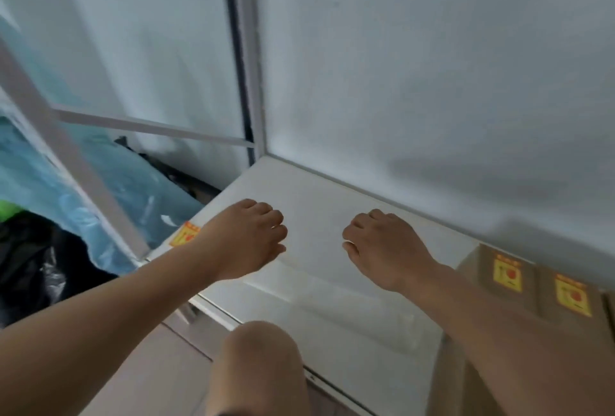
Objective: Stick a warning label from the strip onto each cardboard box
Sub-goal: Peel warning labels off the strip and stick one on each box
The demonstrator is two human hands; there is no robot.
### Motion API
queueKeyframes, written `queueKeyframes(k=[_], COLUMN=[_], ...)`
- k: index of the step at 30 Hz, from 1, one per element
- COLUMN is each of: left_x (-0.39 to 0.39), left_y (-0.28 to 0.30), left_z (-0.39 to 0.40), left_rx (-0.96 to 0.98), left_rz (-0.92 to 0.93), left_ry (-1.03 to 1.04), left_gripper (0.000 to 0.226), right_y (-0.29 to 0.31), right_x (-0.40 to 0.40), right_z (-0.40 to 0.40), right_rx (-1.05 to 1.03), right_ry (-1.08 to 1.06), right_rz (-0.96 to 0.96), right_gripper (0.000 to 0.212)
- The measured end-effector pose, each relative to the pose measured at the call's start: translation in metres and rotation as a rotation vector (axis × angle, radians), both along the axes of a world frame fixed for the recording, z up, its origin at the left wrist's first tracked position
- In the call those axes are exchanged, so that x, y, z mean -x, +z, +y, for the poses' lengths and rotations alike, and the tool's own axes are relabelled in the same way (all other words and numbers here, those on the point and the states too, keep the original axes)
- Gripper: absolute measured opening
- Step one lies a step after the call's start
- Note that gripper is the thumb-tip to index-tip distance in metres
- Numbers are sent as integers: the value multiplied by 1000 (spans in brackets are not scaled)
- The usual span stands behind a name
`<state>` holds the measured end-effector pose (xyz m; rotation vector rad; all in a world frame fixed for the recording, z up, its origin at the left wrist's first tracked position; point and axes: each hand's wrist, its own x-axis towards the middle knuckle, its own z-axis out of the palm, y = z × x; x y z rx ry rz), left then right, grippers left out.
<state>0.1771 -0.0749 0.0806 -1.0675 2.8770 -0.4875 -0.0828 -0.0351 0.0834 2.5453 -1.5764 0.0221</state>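
Plain white wall (432, 49), white table (316, 189) against it, pale floor (149, 375), blue plastic sheeting (40, 176) at left

1 head view — close, tilted down, forward.

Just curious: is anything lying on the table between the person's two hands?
No. In the head view, only bare white table shows between the left hand and right hand.

Desk (319, 202): plain white, glossy. Wall (432, 66): white, unpatterned. Boxes (472, 269): brown cardboard, two visible at right. Labels (507, 277): yellow with orange-red top band and a red mark in the middle; print blurred. Strip (184, 235) at desk's left edge: same yellow and orange-red. Plastic sheet (40, 176): translucent pale blue. Bag (30, 269): glossy black. Frame (248, 49): white.
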Motion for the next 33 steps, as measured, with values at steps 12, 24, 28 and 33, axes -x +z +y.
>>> queueKeyframes(k=[12,24,28,33], left_x=[-143,-152,-152,-153], left_y=[-81,-102,-102,-101], left_z=[-44,-57,-58,-59], left_rx=[-263,-408,-421,-425], left_rz=[52,35,34,35], left_ry=[487,538,523,497], left_gripper=[52,67,67,69], right_y=[-89,-105,-107,-106], right_x=[-190,-235,-246,-253], right_z=[-79,-105,-109,-111], right_rx=[-470,-466,-423,-412], right_ry=[-165,-210,-273,-329], right_rz=[-530,-410,-407,-371], right_gripper=[31,31,29,36])
